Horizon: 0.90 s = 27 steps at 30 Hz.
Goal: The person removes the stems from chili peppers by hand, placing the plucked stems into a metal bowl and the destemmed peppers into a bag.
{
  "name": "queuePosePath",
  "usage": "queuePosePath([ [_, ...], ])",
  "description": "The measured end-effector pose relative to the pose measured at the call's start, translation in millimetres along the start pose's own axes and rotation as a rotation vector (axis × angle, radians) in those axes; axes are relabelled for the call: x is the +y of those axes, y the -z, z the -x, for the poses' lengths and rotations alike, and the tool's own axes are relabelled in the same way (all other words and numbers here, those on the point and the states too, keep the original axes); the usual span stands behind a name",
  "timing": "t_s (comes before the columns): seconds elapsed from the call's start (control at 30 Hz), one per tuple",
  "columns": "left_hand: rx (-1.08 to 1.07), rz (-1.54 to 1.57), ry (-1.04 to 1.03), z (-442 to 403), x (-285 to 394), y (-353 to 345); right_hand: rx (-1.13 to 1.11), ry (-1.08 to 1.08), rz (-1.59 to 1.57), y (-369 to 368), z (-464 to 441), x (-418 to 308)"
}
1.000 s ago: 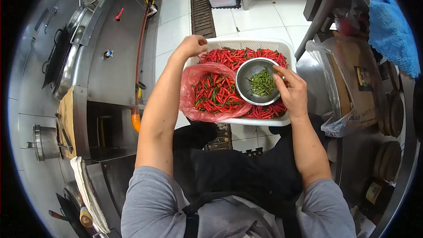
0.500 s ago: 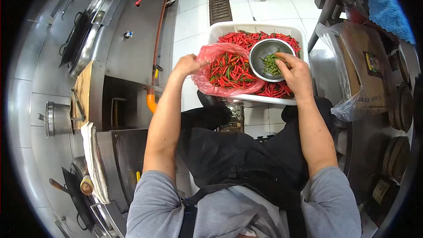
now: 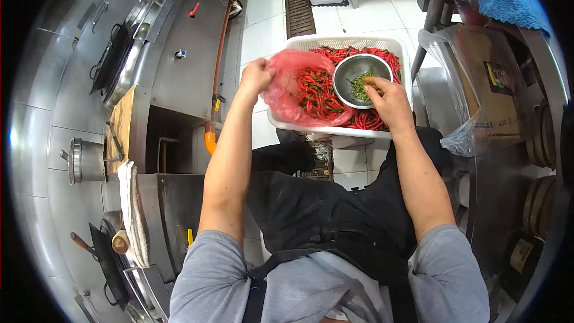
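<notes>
Left hand at the bag, right hand in the bowl, both over the white basket [image 3: 335,42].
Your left hand [image 3: 258,76] pinches the outer edge of the pink plastic bag [image 3: 286,93], its fingers closed on the film. The bag lies open on the left part of the basket, with red chillies [image 3: 318,94] inside it; more red chillies lie in the basket around the bag and the bowl. Your right hand [image 3: 389,103] reaches over the near right rim of the metal bowl [image 3: 345,91], fingertips bunched at the small green pieces [image 3: 359,86] within; you cannot tell whether they grip any. The bowl sits upright to the right of the bag, above the red chillies.
</notes>
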<state>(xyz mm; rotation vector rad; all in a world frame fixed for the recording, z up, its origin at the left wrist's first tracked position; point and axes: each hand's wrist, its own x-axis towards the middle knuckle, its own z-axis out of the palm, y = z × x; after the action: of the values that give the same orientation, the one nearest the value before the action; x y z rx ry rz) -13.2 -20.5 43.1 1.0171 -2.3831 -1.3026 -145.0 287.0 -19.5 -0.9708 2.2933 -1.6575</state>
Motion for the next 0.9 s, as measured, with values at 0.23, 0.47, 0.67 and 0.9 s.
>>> queuePosePath([
  [0.23, 0.01, -0.687, 0.066, 10, -41, 6, -0.013, 0.007, -0.069, 4, -1, -11],
  [0.47, 0.444, -0.434, -0.618, 39, -3, -13, -0.013, 0.045, -0.065, -2, -3, -6],
  [0.67, -0.276, -1.117, -0.137, 33, -18, -57, -0.02, 0.046, -0.028, -1, -5, -6],
  [0.9, -0.134, -0.859, -0.224, 30, -28, -54, -0.006, 0.045, -0.072, 1, -4, -7],
])
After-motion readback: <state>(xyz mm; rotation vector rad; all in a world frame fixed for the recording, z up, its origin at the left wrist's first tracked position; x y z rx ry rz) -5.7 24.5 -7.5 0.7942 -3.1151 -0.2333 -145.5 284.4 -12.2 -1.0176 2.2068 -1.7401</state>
